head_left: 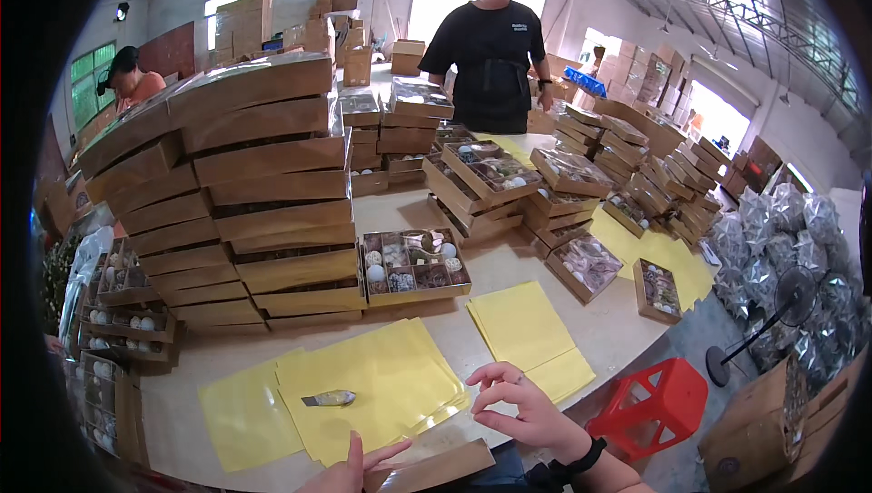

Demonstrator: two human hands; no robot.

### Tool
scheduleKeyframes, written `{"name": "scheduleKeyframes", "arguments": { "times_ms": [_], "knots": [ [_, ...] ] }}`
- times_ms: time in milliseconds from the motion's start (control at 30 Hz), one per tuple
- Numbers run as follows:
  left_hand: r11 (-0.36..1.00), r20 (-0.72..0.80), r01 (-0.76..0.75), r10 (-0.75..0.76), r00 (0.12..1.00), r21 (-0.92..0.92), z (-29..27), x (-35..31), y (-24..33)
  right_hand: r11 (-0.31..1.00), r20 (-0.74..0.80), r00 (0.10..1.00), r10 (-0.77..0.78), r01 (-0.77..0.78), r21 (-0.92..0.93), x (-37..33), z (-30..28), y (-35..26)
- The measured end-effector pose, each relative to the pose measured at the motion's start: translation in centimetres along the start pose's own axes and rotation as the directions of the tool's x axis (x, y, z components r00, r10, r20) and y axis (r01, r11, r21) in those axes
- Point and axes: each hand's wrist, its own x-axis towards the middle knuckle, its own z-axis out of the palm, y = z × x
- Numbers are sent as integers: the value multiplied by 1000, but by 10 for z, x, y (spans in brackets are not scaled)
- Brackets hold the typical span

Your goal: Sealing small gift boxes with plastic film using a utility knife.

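My left hand is at the bottom edge with thumb and index finger stretched apart. It is beside a shallow brown cardboard box, which is cut off by the lower edge; whether they touch is unclear. My right hand, with a black band at the wrist, hovers above the box's right end. Its fingers are curved and apart, with nothing visible between them. Yellow sheets lie spread in front of my hands, and a small tapered object with a greyish tip rests on them. Another yellow stack lies beyond my right hand.
Tall stacked boxes rise at the left. A compartmented box of decorative balls stands beside them. More boxes pile up farther back. A person in black stands across the table. A red stool and a fan are right.
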Motion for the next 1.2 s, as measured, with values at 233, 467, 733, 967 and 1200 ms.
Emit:
{"name": "scheduleKeyframes", "arguments": {
  "times_ms": [233,467,733,967,1200],
  "knots": [
    [999,514,-22,38,857,-37,-38,20,10,990,21,990,-139,139,-24,18,6,-7],
    [937,-80,88,-122,989,-338,-33,44,29,881,288,900,-326,400,-252,47,27,-18],
    [917,42,224,-222,974,-330,-30,60,30,831,336,845,-415,503,-237,58,32,-15],
    [941,25,199,-200,979,-274,-28,43,20,837,410,821,-398,508,-205,60,37,-13],
    [840,101,-234,212,972,489,-17,45,-7,788,391,805,-447,561,-254,50,37,-23]
  ]
}}
